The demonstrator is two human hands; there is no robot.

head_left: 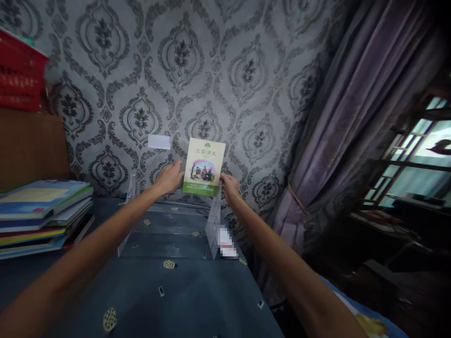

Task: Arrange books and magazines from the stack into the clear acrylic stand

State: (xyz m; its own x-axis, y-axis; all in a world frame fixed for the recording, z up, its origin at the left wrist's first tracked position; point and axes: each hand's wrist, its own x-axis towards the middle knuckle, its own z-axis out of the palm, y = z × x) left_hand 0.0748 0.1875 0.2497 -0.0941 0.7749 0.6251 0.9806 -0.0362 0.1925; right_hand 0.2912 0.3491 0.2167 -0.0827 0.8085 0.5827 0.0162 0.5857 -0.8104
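A cream and green book [203, 166] with a picture on its cover is held upright over the back of the table. My right hand [229, 184] pinches its right edge. Beside the left edge, my left hand [169, 177] has its fingers stretched out, nearly touching the book. Below is a clear plastic stand [213, 227], with a side panel at each end and see-through shelves between them.
Several stacked books [45, 206] lie at the left, by a brown box [33, 148] with a red basket [21, 72] on it. A blurred white and red item [227, 241] lies right of the stand. A purple curtain [331, 112] hangs at the right.
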